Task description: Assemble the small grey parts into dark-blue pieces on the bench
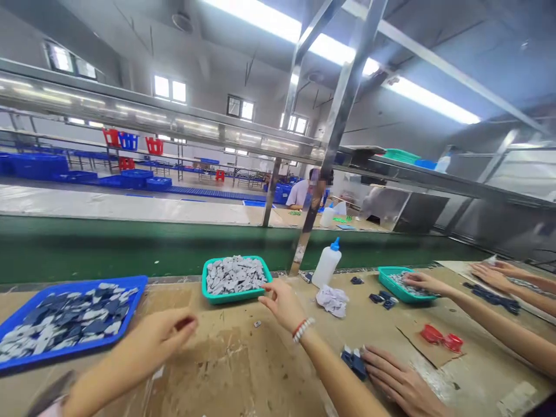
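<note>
My right hand (283, 304), with a beaded bracelet at the wrist, reaches to the near right corner of a green basket (215, 299) heaped with small light-grey plastic parts (237, 274). Its thumb and fingers are apart, with nothing visible between them. My left hand (167, 333) hovers over the table between the green basket and a blue tray (141, 286). Its fingers are curved, a gap shows before the thumb, and I see nothing in it. Dark-blue and light-grey parts (82, 315) fill the tray. One small grey part (257, 324) lies on the cardboard below my right hand.
A white bottle with a blue cap (326, 266) and crumpled paper (332, 301) stand right of my hand, near a metal post (321, 191). Co-workers' hands (403, 379) work at right, around dark-blue parts (354, 364), another green basket (406, 296) and red tape rolls (441, 337).
</note>
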`<state>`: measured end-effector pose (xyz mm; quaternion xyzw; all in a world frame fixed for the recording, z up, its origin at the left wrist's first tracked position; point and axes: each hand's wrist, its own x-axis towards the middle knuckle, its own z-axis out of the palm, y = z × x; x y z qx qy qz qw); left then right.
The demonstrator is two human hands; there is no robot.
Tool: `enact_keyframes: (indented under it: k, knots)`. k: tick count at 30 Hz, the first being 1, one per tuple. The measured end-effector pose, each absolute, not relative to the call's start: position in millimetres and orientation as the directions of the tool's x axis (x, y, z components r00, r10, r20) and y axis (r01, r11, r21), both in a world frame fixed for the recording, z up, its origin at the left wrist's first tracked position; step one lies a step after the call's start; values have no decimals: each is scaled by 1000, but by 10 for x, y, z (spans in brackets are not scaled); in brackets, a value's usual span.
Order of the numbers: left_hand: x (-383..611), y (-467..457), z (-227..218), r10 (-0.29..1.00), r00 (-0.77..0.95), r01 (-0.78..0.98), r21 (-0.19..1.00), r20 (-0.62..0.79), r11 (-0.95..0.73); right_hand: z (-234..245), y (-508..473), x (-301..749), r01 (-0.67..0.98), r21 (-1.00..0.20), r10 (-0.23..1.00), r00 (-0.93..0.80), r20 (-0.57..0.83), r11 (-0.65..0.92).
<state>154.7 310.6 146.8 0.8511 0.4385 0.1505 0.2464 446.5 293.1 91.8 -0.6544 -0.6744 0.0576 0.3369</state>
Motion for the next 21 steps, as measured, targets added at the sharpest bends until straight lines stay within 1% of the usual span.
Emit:
enact_keyframes:
  k: [2, 6, 8, 11, 13, 16, 18, 21]
  knots:
    - [2011, 3225, 1458, 747, 665, 641, 515, -3, -568, 957, 3292, 4531, 854, -513, 944, 89, 317, 92]
    - [2563, 3279, 1395, 662, 747, 616, 443, -66, -651, 972, 3585, 4680, 854, -514, 983, 20, 183, 79]
    - [2710, 3261, 1356, 620, 780, 594, 412, -85, -691, 961, 3639, 4696, 831, -552, 989, 13, 146, 71]
    - [2934, 3211, 1293, 554, 828, 542, 366, -82, -756, 1016, 3674, 4758, 745, -664, 987, 49, 151, 64]
    - [3129, 3152, 1233, 504, 859, 502, 331, -87, -799, 1124, 3625, 4866, 642, -764, 980, 102, 169, 65]
    - [3485, 3019, 1114, 414, 905, 424, 299, -98, -855, 1367, 3330, 5080, 415, -905, 971, 162, 175, 94]
    - [3738, 2928, 1038, 333, 940, 341, 295, -78, -893, 1522, 2970, 5203, 255, -958, 965, 189, 180, 129]
    - [4066, 2848, 965, 198, 979, 204, 288, -48, -936, 1600, 2290, 5288, 57, -988, 958, 244, 153, 143]
